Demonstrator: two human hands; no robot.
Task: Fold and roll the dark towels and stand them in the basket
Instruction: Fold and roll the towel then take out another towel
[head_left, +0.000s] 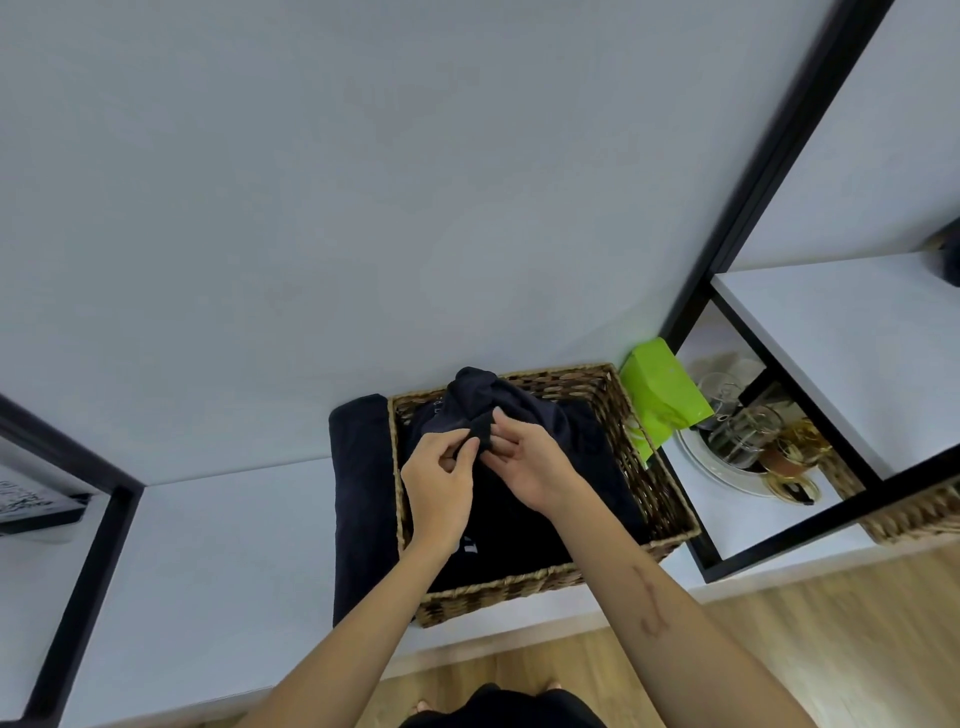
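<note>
A green box (662, 395) leans against the right wall of the wicker basket (550, 587), toward the shelf's back edge. Further right, past a black frame post (769, 171), glass jars (743, 431) sit on a round tray (727, 475). A folded dark towel (358, 493) lies flat on the white shelf (218, 561), touching the basket's left wall. Inside the basket lies more dark cloth. Above it, the left hand (441, 483) and the right hand (524, 467) both pinch a bunched dark towel (498, 402) by one corner.

green box (662, 397), glassware on tray (740, 434), black-framed shelf (769, 156)
</note>
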